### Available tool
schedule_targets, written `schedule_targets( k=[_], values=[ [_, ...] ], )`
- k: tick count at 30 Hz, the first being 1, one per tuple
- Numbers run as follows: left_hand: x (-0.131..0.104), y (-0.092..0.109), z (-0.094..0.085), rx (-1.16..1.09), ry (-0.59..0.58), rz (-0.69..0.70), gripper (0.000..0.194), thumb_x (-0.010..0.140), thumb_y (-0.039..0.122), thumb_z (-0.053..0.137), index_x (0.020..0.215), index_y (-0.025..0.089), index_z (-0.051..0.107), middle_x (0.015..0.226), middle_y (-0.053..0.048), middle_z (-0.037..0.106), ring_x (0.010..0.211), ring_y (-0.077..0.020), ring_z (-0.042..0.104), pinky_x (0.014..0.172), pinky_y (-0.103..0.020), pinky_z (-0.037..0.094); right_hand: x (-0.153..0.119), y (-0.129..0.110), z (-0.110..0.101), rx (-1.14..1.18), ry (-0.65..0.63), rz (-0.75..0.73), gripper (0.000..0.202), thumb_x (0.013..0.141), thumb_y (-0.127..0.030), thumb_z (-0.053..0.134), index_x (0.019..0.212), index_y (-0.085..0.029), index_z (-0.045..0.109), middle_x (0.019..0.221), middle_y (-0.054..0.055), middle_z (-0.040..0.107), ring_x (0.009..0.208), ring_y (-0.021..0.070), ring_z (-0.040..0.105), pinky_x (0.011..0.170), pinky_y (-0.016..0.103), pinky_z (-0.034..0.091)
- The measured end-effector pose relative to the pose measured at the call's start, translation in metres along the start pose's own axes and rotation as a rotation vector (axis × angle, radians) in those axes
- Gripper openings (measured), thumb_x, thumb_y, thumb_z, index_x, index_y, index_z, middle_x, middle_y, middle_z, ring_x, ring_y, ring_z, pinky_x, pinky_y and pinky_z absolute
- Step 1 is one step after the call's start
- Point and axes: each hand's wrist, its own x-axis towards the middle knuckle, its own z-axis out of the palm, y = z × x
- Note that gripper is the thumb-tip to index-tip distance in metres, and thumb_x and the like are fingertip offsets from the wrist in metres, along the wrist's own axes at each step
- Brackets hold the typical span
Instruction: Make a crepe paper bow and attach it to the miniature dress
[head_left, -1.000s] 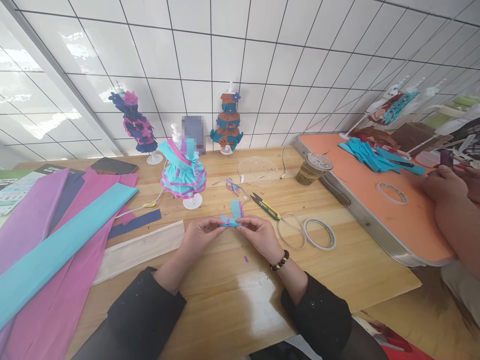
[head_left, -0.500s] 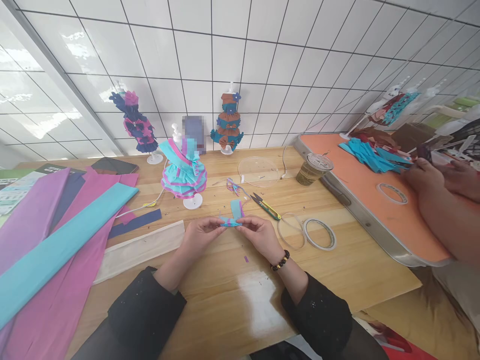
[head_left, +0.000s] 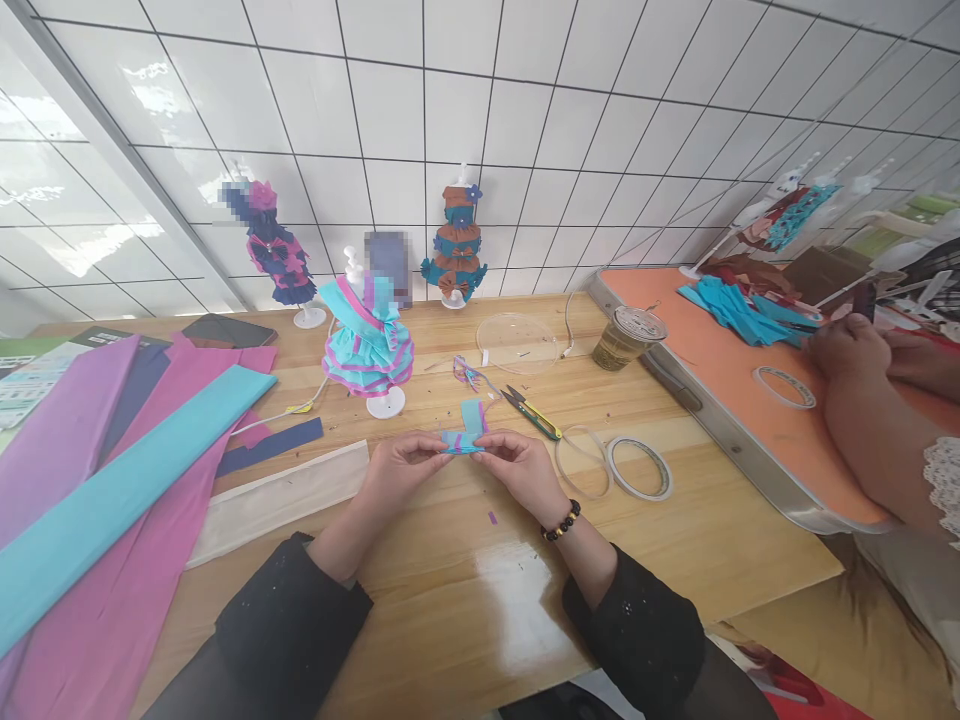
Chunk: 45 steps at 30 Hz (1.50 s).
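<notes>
Between my two hands is a small folded piece of blue crepe paper (head_left: 463, 442) with purple stripes. Thumb and fingers of my left hand (head_left: 405, 467) pinch its left end. My right hand (head_left: 519, 468), with a beaded bracelet at the wrist, pinches the right end. Just beyond the fingertips, a blue strip with a purple edge (head_left: 474, 416) lies on the wooden table (head_left: 435, 590). Thread snips (head_left: 531, 412) with yellow-green handles lie past my right hand. A mini dress form in a ruffled turquoise and pink paper dress (head_left: 369, 345) stands behind my left hand.
Tape rolls (head_left: 639, 468) lie right of my hands, with a lidded drink cup (head_left: 628, 338) behind. Crepe paper sheets (head_left: 135, 480) cover the left side. Two more dressed forms, one navy and pink (head_left: 279, 250), one brown and teal (head_left: 456, 250), stand by the wall. A co-worker's arm (head_left: 862, 420) rests at the orange table.
The folded paper has tilted slightly, showing more of its striped face, while both my hands keep their pinch. At the orange table, the co-worker's hands and arm have shifted a little.
</notes>
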Motion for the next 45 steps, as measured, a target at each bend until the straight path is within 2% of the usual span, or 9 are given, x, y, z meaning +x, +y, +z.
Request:
schedule_targets(
  k=[12,20,24,30,33,38,42,45],
  values=[
    [0.0005,-0.003,0.0016,-0.048,-0.012,-0.041,0.017,0.067,0.028,0.065,0.08,0.016,0.067,0.084,-0.006,0.069,0.08,-0.02,0.062,0.075,-0.032,0.049,-0.001,0.0012,-0.0001,-0.001,0.003,-0.02,0.013,0.064,-0.023,0.068,0.076,-0.018,0.068,0.082,0.006,0.067,0.076,0.0167,0.062,0.072,0.03,0.05],
    [0.0011,0.0033,0.0005,-0.077,-0.003,-0.126,0.043,0.064,0.029,0.067,0.104,0.015,0.058,0.074,-0.002,0.063,0.071,-0.0147,0.061,0.07,-0.029,0.049,-0.0004,0.0055,-0.0005,-0.009,0.016,-0.076,0.014,0.065,-0.025,0.068,0.078,-0.019,0.068,0.087,0.007,0.067,0.082,0.0186,0.062,0.077,0.033,0.049],
    [0.001,0.0055,0.0,-0.087,-0.015,-0.154,0.046,0.064,0.029,0.068,0.106,0.015,0.057,0.073,-0.001,0.061,0.071,-0.0141,0.06,0.071,-0.029,0.049,-0.0007,0.0048,-0.001,-0.014,0.008,-0.08,0.014,0.066,-0.027,0.067,0.079,-0.02,0.068,0.085,0.006,0.067,0.08,0.0185,0.061,0.075,0.033,0.049],
    [0.001,0.0003,-0.0004,-0.095,-0.03,-0.174,0.045,0.063,0.03,0.068,0.104,0.015,0.059,0.073,-0.001,0.061,0.07,-0.0143,0.06,0.07,-0.028,0.048,-0.001,0.0024,-0.001,0.057,-0.024,-0.027,0.023,0.066,-0.027,0.067,0.088,-0.019,0.064,0.08,0.004,0.067,0.074,0.0164,0.061,0.071,0.031,0.05],
    [0.0013,-0.0015,-0.0004,-0.088,-0.048,-0.187,0.042,0.063,0.03,0.068,0.102,0.015,0.06,0.074,-0.001,0.061,0.07,-0.0145,0.059,0.068,-0.028,0.047,-0.0013,0.002,-0.0003,0.08,-0.024,-0.046,0.027,0.067,-0.025,0.066,0.093,-0.019,0.062,0.084,0.004,0.065,0.078,0.0162,0.061,0.074,0.031,0.049],
    [0.0018,0.0002,-0.0004,-0.074,-0.066,-0.169,0.049,0.063,0.03,0.068,0.108,0.015,0.055,0.069,0.001,0.058,0.065,-0.0122,0.057,0.064,-0.026,0.046,-0.0028,0.001,0.0005,0.029,-0.024,-0.08,0.033,0.07,-0.025,0.063,0.102,-0.02,0.059,0.088,0.005,0.063,0.081,0.0161,0.059,0.075,0.031,0.048],
    [0.0017,0.0016,-0.0003,-0.089,-0.109,-0.173,0.045,0.066,0.031,0.066,0.106,0.016,0.055,0.075,-0.001,0.06,0.072,-0.0142,0.059,0.07,-0.03,0.048,-0.0035,-0.001,0.0003,-0.03,-0.024,-0.102,0.032,0.072,-0.026,0.062,0.103,-0.021,0.058,0.09,0.005,0.062,0.081,0.0164,0.058,0.075,0.031,0.049],
    [0.0011,0.0034,0.001,-0.171,-0.13,-0.148,0.038,0.067,0.028,0.066,0.101,0.016,0.053,0.09,-0.005,0.06,0.087,-0.0171,0.058,0.081,-0.034,0.046,-0.0039,-0.0024,0.0,-0.046,-0.033,-0.114,0.031,0.073,-0.026,0.061,0.103,-0.021,0.058,0.091,0.005,0.062,0.081,0.0164,0.058,0.075,0.031,0.048]
  ],
)
